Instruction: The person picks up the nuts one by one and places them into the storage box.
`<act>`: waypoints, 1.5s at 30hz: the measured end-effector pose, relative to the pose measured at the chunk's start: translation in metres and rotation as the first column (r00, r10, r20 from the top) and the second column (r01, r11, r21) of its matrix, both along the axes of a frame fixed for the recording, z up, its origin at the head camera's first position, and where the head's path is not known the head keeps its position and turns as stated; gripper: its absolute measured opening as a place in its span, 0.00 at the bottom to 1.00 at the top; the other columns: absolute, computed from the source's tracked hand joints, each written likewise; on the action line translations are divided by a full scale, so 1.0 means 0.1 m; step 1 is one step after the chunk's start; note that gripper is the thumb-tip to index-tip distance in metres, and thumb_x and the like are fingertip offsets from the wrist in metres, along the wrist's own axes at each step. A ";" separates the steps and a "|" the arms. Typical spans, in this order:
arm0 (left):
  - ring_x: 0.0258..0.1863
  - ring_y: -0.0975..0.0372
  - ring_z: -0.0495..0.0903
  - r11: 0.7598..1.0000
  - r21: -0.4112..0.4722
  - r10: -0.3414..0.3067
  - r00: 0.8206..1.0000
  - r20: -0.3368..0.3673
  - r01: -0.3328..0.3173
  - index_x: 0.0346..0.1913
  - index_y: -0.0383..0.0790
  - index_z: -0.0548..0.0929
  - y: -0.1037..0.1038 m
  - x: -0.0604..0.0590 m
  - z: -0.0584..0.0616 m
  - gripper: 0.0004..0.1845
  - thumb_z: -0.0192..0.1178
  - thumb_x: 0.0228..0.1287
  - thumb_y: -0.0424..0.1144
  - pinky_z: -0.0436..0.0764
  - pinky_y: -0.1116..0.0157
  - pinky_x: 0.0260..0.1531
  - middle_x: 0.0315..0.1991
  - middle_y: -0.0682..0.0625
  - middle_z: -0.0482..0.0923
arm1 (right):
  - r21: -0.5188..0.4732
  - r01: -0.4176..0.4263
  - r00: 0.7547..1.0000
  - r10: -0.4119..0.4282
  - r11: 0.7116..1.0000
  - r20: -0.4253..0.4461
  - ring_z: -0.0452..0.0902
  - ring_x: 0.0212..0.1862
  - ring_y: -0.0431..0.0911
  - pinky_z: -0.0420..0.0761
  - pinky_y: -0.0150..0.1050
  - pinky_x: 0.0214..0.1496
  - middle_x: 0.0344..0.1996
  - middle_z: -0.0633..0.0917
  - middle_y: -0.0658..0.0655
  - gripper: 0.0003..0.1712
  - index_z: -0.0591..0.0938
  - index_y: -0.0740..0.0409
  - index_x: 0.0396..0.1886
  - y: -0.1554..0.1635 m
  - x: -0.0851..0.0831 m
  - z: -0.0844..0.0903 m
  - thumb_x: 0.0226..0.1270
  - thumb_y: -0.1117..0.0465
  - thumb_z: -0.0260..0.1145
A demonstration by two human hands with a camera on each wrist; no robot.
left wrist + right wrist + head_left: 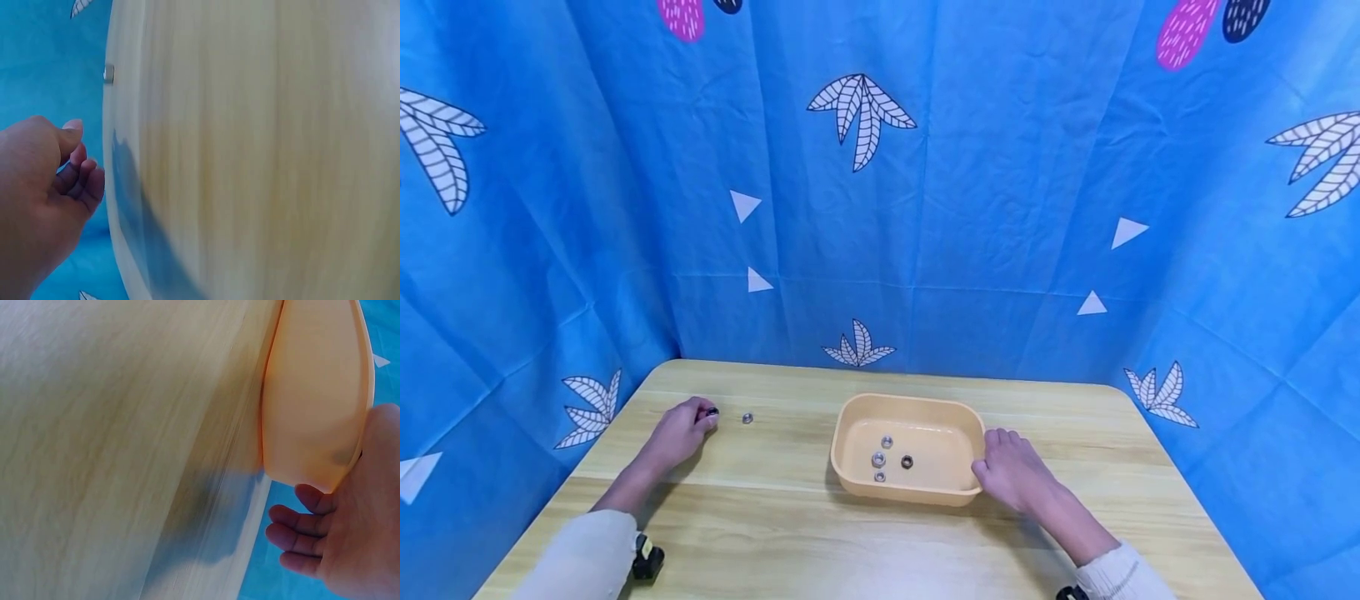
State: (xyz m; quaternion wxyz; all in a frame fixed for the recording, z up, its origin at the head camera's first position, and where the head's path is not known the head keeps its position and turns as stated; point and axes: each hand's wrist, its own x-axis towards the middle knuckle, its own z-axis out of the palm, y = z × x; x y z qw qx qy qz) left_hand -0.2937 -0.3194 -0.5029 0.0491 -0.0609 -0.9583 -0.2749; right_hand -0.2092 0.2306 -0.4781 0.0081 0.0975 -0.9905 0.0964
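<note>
At the left of the table, my left hand (677, 433) pinches a dark hex nut (712, 412) between thumb and fingertips. In the left wrist view the thumb and fingers hide that nut. Just right of this hand, a silver nut (747, 418) lies on the wood; it also shows as a small metal piece (109, 74) in the left wrist view. My right hand (1017, 468) grips the right end of a peach plastic tray (910, 493), thumb over the rim and fingers outside. Inside the tray lie several nuts: silver ones (878, 459) toward the left and a dark one (907, 462) near the middle.
The wooden table (760, 533) has rounded far corners. A blue curtain (1000, 183) with leaf prints hangs right behind it and along both sides. A black wrist camera (647, 558) sits at the left sleeve.
</note>
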 end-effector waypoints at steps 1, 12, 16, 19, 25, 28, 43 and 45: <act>0.41 0.52 0.76 1.000 -0.001 -0.008 1.000 -0.003 0.008 0.57 0.25 0.77 0.03 0.00 0.00 0.15 0.55 0.78 0.35 0.78 0.56 0.42 0.41 0.40 0.79 | -0.001 0.000 1.000 0.000 1.000 -0.001 0.70 0.40 0.52 0.74 0.52 0.51 0.36 0.76 0.58 0.17 0.76 0.68 0.46 0.00 0.00 0.00 0.71 0.56 0.57; 0.35 0.58 0.74 0.996 -0.011 -0.085 0.993 -0.081 0.084 0.51 0.29 0.81 0.31 0.04 0.10 0.11 0.61 0.74 0.34 0.72 0.64 0.35 0.35 0.47 0.77 | 0.005 -0.004 1.000 0.004 1.000 -0.019 0.71 0.41 0.53 0.75 0.53 0.51 0.35 0.76 0.58 0.17 0.76 0.68 0.45 -0.01 0.01 -0.01 0.70 0.56 0.57; 0.33 0.59 0.74 0.992 -0.011 -0.126 0.987 -0.103 0.125 0.48 0.32 0.81 0.45 0.05 0.16 0.09 0.63 0.73 0.34 0.72 0.65 0.33 0.34 0.48 0.78 | 0.008 0.001 1.000 -0.001 1.000 -0.016 0.71 0.42 0.53 0.75 0.53 0.52 0.36 0.77 0.59 0.18 0.76 0.68 0.47 0.00 0.01 -0.01 0.70 0.56 0.57; 0.33 0.60 0.74 0.988 -0.039 -0.154 0.979 -0.134 0.150 0.46 0.34 0.81 0.53 0.04 0.19 0.07 0.65 0.72 0.35 0.74 0.65 0.33 0.33 0.50 0.78 | 0.013 0.002 1.000 -0.002 1.000 -0.017 0.71 0.42 0.53 0.75 0.53 0.52 0.36 0.77 0.59 0.18 0.76 0.68 0.46 0.01 0.01 -0.01 0.70 0.56 0.57; 0.32 0.61 0.73 0.982 -0.045 -0.188 0.969 -0.158 0.183 0.45 0.34 0.82 0.68 0.02 0.22 0.07 0.65 0.71 0.35 0.73 0.65 0.33 0.32 0.50 0.77 | 0.019 0.003 1.000 -0.002 1.000 -0.023 0.71 0.41 0.53 0.75 0.53 0.51 0.36 0.77 0.58 0.17 0.76 0.67 0.45 0.01 0.00 -0.01 0.70 0.56 0.57; 0.32 0.61 0.74 0.980 -0.038 -0.197 0.965 -0.172 0.193 0.46 0.34 0.83 0.76 0.02 0.24 0.08 0.66 0.71 0.35 0.74 0.66 0.33 0.33 0.50 0.78 | 0.022 0.003 1.000 -0.003 1.000 -0.019 0.71 0.42 0.53 0.75 0.53 0.52 0.37 0.77 0.59 0.18 0.76 0.68 0.46 0.00 0.00 -0.01 0.70 0.55 0.57; 0.35 0.62 0.76 0.973 -0.014 -0.230 0.957 -0.179 0.232 0.46 0.38 0.85 1.24 0.10 0.42 0.08 0.69 0.69 0.37 0.77 0.69 0.33 0.35 0.51 0.81 | 0.014 0.002 1.000 -0.002 1.000 -0.007 0.71 0.42 0.52 0.75 0.52 0.51 0.37 0.77 0.59 0.17 0.76 0.67 0.46 0.00 0.00 0.00 0.71 0.55 0.57; 0.35 0.63 0.76 0.970 -0.008 -0.242 0.955 -0.172 0.245 0.46 0.39 0.85 1.30 0.09 0.42 0.08 0.68 0.69 0.37 0.77 0.69 0.33 0.36 0.51 0.81 | 0.011 0.002 1.000 -0.002 1.000 -0.006 0.71 0.42 0.52 0.75 0.52 0.51 0.37 0.77 0.59 0.17 0.76 0.67 0.46 0.00 0.01 0.00 0.71 0.56 0.57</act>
